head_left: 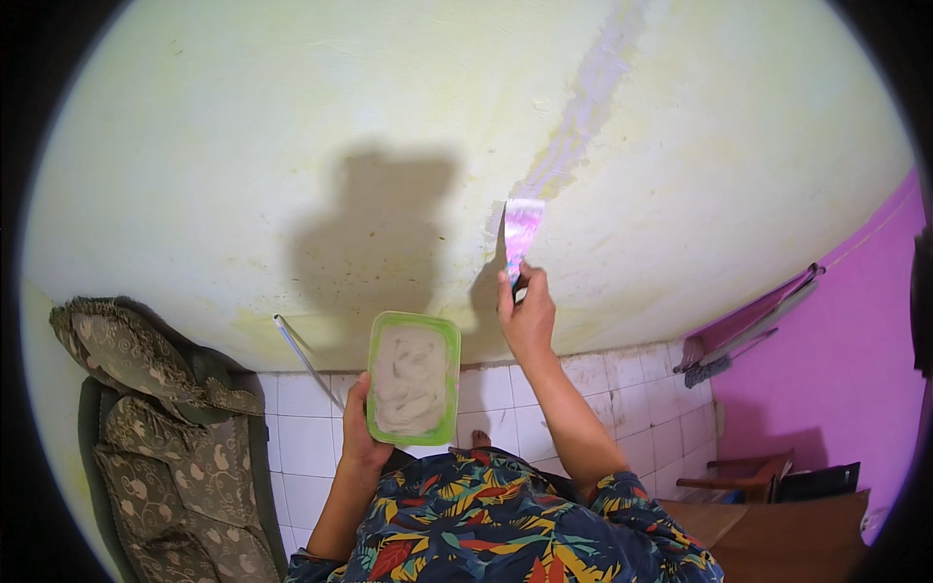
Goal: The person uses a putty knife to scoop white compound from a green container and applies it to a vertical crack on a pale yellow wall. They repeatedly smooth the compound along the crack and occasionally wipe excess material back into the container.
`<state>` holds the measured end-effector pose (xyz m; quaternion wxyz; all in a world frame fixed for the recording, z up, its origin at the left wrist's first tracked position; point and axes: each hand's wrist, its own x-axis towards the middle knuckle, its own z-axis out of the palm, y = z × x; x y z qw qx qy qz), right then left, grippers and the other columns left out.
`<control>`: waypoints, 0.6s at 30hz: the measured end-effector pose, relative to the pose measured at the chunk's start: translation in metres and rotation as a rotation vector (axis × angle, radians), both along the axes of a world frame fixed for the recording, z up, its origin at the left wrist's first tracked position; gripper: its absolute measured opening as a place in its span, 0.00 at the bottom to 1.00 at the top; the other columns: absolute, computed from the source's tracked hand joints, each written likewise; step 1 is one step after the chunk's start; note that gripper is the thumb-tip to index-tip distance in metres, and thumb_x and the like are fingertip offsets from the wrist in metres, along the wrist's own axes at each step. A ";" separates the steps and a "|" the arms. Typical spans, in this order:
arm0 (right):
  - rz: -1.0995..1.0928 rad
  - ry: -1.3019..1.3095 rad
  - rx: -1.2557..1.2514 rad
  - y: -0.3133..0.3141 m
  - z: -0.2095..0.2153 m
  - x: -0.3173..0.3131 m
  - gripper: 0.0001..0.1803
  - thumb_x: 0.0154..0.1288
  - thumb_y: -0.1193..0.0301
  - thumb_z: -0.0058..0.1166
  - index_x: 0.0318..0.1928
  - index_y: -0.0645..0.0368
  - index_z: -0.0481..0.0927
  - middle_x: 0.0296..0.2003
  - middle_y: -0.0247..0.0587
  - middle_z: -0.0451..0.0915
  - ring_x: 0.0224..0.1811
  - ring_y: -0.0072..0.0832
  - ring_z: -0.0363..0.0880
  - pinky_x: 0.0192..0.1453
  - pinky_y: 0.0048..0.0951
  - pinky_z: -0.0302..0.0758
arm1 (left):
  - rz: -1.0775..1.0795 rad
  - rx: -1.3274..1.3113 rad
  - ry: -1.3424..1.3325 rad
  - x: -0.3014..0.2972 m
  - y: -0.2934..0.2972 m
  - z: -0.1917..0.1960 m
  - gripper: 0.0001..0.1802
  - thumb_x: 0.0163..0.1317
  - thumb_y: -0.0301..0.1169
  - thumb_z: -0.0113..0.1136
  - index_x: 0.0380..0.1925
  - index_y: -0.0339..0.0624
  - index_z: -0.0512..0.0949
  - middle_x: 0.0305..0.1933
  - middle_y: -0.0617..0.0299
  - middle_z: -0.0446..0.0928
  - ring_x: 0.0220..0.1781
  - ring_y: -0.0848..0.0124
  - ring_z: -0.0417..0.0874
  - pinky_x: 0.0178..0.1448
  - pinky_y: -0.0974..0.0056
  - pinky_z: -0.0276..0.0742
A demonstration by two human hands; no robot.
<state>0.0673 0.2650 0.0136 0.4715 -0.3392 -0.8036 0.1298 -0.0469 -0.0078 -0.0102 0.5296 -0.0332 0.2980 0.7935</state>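
Observation:
My right hand (530, 316) is closed around the dark handle of a putty knife (523, 225). Its broad blade points up and meets the pale yellow wall (243, 126) at the lower end of a long greyish patch of filler (581, 121), which runs up to the right. In my left hand (362, 428) is a green rectangular plastic tub (453, 389), gripped by its left side. Grey-beige filler paste (412, 379) with a stirred, uneven surface fills much of it. The tub is held away from the wall, lower than the knife.
A patterned brown sofa (165, 466) stands at the left. A thin pale stick (296, 348) leans by the wall's foot. Right, a pink wall (836, 360) has brooms (758, 330) against it, with a wooden chair (743, 476) and brown table (807, 534) below. White tiles (486, 389) cover the floor.

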 end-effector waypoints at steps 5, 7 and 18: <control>0.049 0.006 -0.224 -0.030 -0.028 0.016 0.20 0.74 0.64 0.65 0.52 0.67 0.76 0.34 0.52 0.83 0.32 0.44 0.85 0.37 0.41 0.80 | 0.011 0.024 0.019 -0.001 -0.002 -0.001 0.31 0.79 0.49 0.50 0.69 0.35 0.73 0.69 0.50 0.79 0.68 0.56 0.81 0.74 0.52 0.76; 0.076 0.088 -0.223 -0.034 -0.020 0.017 0.20 0.75 0.64 0.65 0.52 0.68 0.76 0.34 0.52 0.83 0.32 0.42 0.85 0.36 0.40 0.80 | 0.012 0.026 0.023 -0.002 -0.003 0.002 0.31 0.79 0.49 0.50 0.69 0.35 0.73 0.69 0.50 0.79 0.68 0.56 0.81 0.74 0.52 0.77; 0.059 0.014 -0.152 -0.032 -0.012 0.004 0.19 0.73 0.66 0.67 0.51 0.66 0.75 0.28 0.48 0.81 0.28 0.35 0.81 0.33 0.36 0.78 | -0.008 0.036 -0.034 -0.002 -0.001 -0.006 0.31 0.80 0.49 0.48 0.69 0.34 0.73 0.69 0.50 0.79 0.69 0.56 0.81 0.74 0.51 0.76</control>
